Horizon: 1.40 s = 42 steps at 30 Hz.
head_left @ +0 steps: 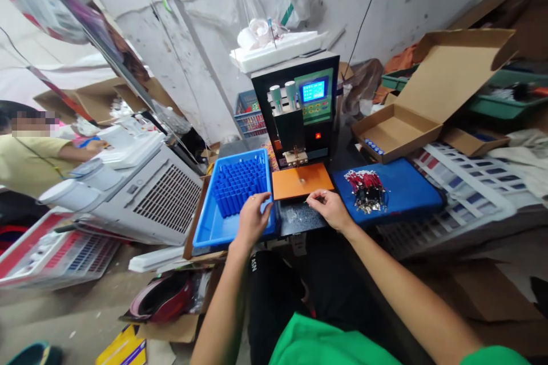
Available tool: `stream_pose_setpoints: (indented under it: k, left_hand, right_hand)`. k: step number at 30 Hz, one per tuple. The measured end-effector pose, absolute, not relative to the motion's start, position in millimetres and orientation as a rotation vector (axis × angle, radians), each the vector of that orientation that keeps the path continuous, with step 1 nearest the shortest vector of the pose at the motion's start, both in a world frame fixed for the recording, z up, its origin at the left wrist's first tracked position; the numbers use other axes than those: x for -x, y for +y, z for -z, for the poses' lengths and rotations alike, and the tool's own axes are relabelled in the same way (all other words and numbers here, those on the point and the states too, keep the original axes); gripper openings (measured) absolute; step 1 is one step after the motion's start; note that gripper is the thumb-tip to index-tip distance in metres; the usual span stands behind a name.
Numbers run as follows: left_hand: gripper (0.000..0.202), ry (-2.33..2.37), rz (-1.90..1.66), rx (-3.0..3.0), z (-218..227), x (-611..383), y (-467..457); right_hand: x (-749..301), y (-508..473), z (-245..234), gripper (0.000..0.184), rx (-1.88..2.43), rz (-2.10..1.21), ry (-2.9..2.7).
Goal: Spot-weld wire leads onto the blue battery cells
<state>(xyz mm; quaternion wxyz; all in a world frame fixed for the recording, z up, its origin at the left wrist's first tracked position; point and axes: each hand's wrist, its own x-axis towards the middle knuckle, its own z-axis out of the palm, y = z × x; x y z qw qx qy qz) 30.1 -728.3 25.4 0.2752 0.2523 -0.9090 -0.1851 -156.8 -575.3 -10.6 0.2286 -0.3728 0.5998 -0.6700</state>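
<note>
My left hand (256, 218) is over the right edge of a blue plastic tray (214, 232), thumb and fingers apart, with nothing visible in them. Inside the tray, blue cylindrical cells (235, 185) stand upright in a block. My right hand (329, 208) is pinched at the front edge of an orange plate (295, 181); a tiny piece at its fingertips is too small to name. Behind the plate rises a black spot-welding machine (274, 125) with a lit blue display (313, 91). Right of that hand, red and black wire leads (366, 189) lie bunched on a blue surface (411, 188).
An open cardboard box (398, 125) with several small blue pieces stands at the right, near a white plastic crate (466, 182). At the left is a grey-white air cooler (162, 199). Beyond it, another person in a yellow top (29, 162) works. White foam (278, 52) tops the machine.
</note>
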Motion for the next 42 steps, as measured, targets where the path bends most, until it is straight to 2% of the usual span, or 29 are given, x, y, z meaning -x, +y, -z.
stream_pose_setpoints:
  k: [3, 5, 10, 13, 18, 24, 27, 35, 42]
  left_hand:
    - [0.047, -2.683, 0.015, -0.834, -30, -51, -768]
    - [0.055, -2.780, -0.166, -0.897, -30, -57, -784]
    - [0.051, -2.829, -0.241, -0.903, -22, -54, -790]
    - [0.040, -2.820, -0.109, -0.881, -18, -54, -787]
    - [0.026, -2.641, 0.458, -0.904, -15, -58, -781]
    - [0.041, -2.032, 0.898, -0.931, -23, -24, -760]
    - [0.045, -1.883, 1.135, -0.808, -25, 21, -742]
    - [0.020, -1.980, 1.196, -0.737, -14, 102, -724]
    - [0.024, -1.995, 1.181, -0.713, -5, 108, -732]
  right_hand:
    - [157, -572, 16, 0.027, 0.969, 1.825, 1.667]
    - [154, -572, 19, 0.027, 0.967, 1.815, 1.655]
    - [146, -574, 23, 0.026, 1.003, 1.786, 1.649]
    - [147, -573, 24, 0.027, 1.009, 1.781, 1.665]
    - [150, -571, 26, 0.027, 0.960, 1.798, 1.647]
    - [158, -579, 21, 0.032, 0.848, 1.921, 1.615]
    - [164, -585, 18, 0.036, 0.766, 2.003, 1.586]
    - [184, -576, 19, 0.038, 0.719, 2.056, 1.593]
    - [213, -591, 8, 0.029, 0.753, 2.078, 1.650]
